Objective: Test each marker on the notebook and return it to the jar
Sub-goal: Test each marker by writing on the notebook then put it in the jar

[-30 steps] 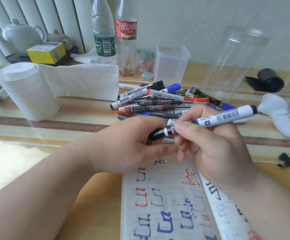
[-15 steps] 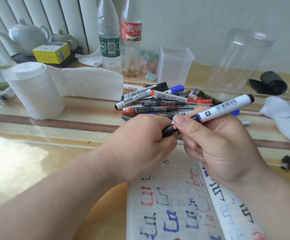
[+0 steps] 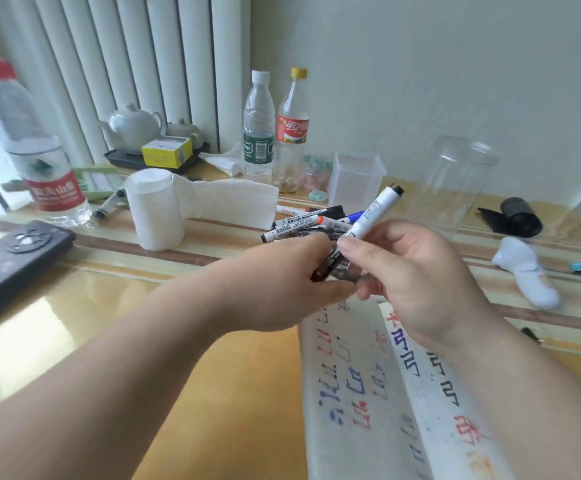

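Now: one white marker (image 3: 372, 216) in the right hand (image 3: 417, 282), pinched between thumb and curled fingers. The barrel is tilted, tail end up and away from the body. Left hand (image 3: 282, 282) closes round a black cap (image 3: 325, 268) at the marker's lower end, and the two hands touch there. The tip is hidden, so I cannot tell whether the cap is fully seated.

Judgement: the step in hand is the cap, going on or coming off; which one is not settled by what shows. Either way, keep cap and barrel in one line, right hand steady, left hand doing the travel. If capping, press until it seats, or the tip may dry out in the jar. If uncapping, pull straight without bending sideways, and keep the cap in the left hand for the return.

Notebook (image 3: 351, 393) lies open just under the hands and nearer the body. Two pages show, both marked in red, blue and black. Jar (image 3: 455, 188), clear, stands beyond the right hand, near; nothing plainly seen inside it.

Counts.
- Marker in hand: one.
- Pile (image 3: 302, 220) just beyond the left hand: at least five, more hidden behind the hands.
- Stray marker (image 3: 109, 206), or what looks like one: one, far left of the left hand, past the roll (image 3: 154, 209).
- Jar: one.
- Notebook: one.
- Bottles (image 3: 257, 133): three, two beyond the pile, one far left.
- Tub (image 3: 354, 178): one, between bottles and jar.
- Teapots (image 3: 133, 126): two.
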